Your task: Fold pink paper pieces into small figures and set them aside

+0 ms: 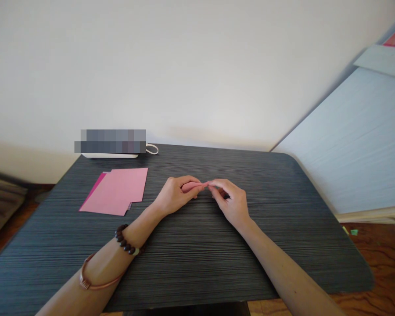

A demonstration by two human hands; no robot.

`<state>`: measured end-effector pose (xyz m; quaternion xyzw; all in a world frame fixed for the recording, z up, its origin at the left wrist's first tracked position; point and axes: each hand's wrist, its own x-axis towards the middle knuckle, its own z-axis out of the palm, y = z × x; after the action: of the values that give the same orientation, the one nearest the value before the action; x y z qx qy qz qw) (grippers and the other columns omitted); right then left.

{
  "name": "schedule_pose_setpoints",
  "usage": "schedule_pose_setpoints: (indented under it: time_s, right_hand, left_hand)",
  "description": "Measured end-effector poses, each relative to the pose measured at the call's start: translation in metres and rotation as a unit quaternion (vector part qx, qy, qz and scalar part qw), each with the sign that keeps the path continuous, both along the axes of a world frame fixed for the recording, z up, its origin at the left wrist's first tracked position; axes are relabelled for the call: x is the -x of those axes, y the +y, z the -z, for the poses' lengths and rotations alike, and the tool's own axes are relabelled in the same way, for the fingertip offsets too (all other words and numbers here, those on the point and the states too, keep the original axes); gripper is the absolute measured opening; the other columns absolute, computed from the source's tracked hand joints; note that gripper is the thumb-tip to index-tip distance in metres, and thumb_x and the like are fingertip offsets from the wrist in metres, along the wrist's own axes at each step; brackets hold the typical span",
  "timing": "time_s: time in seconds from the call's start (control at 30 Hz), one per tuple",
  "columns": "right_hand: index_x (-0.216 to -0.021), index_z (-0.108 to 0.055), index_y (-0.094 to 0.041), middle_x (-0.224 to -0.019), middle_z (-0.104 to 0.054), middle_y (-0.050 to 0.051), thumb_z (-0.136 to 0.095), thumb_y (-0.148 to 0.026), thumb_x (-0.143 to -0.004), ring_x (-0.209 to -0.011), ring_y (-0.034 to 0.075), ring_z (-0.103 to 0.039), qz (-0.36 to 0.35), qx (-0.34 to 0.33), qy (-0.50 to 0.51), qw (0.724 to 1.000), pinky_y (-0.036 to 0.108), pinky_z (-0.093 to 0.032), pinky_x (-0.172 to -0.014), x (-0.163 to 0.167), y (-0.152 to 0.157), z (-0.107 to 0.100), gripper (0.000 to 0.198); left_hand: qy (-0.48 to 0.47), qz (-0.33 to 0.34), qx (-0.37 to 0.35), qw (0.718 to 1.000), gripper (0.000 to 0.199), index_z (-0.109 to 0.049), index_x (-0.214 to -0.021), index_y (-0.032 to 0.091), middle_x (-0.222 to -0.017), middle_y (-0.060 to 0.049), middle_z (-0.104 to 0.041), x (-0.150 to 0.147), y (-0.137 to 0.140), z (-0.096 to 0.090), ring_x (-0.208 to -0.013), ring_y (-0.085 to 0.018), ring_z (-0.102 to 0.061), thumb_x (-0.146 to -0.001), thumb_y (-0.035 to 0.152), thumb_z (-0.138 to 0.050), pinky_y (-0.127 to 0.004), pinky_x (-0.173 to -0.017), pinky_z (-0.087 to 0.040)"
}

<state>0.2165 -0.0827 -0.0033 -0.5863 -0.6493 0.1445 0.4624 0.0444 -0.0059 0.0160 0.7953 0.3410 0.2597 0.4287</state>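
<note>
A folded piece of pink paper (191, 186) is held between my two hands above the middle of the dark table. My left hand (177, 193) grips its wider part, thumb in front and fingers behind. At the paper's narrow right end, the thumb and fingertips of my right hand (230, 199) pinch the tip. Much of the paper is hidden by my left fingers, so its full shape cannot be made out.
Left of my hands lie pink paper sheets (118, 193), with a darker pink edge (94, 191) showing underneath. Behind them, near the wall, stands a blurred-out object (112, 142) with a white base and a white loop (152, 149). The dark table (191, 263) has a wood-grain top.
</note>
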Motion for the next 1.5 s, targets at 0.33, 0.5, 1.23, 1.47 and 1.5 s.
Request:
schedule_pose_setpoints:
  time_s: [0.33,0.5,1.23,1.47,1.5]
  right_hand:
    - [-0.092,-0.064,-0.025,-0.101,-0.066,0.002,-0.055,-0.028,-0.085,-0.069,0.012,-0.062,-0.001,0.003,0.008,1.0,0.027,-0.051,-0.058,-0.0006,0.0005,0.0009,0.012]
    - [-0.089,-0.063,-0.024,-0.114,-0.061,0.003,-0.053,-0.027,-0.086,-0.069,0.011,-0.061,-0.023,0.021,0.013,0.999,0.027,-0.05,-0.059,-0.0011,0.0004,-0.0004,0.011]
    - [-0.088,-0.063,-0.022,-0.105,-0.061,0.003,-0.055,-0.027,-0.086,-0.071,0.011,-0.059,-0.053,0.012,0.022,0.998,0.025,-0.048,-0.06,-0.0015,0.0013,-0.0016,0.01]
    - [-0.092,-0.061,-0.022,-0.086,-0.064,0.001,-0.06,-0.033,-0.082,-0.059,0.01,-0.054,-0.003,0.037,0.062,0.997,0.025,-0.045,-0.057,-0.0002,0.0019,-0.0018,0.015]
    - [-0.093,-0.06,-0.022,-0.082,-0.064,0.0,-0.062,-0.034,-0.081,-0.058,0.01,-0.053,0.006,0.046,0.07,0.996,0.025,-0.045,-0.057,0.0001,0.0021,-0.0017,0.018]
  left_hand:
    - [0.006,0.006,-0.033,0.999,0.026,-0.067,-0.093,0.021,-0.092,0.0,-0.07,0.0001,-0.0004,-0.0006,-0.082,-0.016,-0.064,-0.083,0.041,-0.053,-0.024,-0.074,-0.048]
    - [0.0,0.036,-0.048,0.998,0.021,-0.068,-0.094,0.021,-0.091,0.001,-0.07,0.0003,-0.0003,0.003,-0.08,-0.014,-0.064,-0.085,0.033,-0.052,-0.021,-0.073,-0.048]
    - [-0.038,0.058,-0.074,0.995,0.016,-0.067,-0.091,0.018,-0.091,-0.002,-0.068,-0.001,0.0009,0.0089,-0.083,-0.013,-0.063,-0.083,0.022,-0.054,-0.02,-0.073,-0.05]
    - [-0.014,0.023,-0.05,0.998,0.018,-0.069,-0.088,0.019,-0.088,0.0,-0.07,0.0005,-0.0009,0.0044,-0.08,-0.013,-0.064,-0.083,0.031,-0.056,-0.02,-0.074,-0.048]
    - [-0.013,0.019,-0.04,0.999,0.02,-0.069,-0.089,0.019,-0.088,0.0,-0.071,0.0007,-0.0012,0.0036,-0.08,-0.013,-0.065,-0.083,0.033,-0.056,-0.02,-0.074,-0.048]
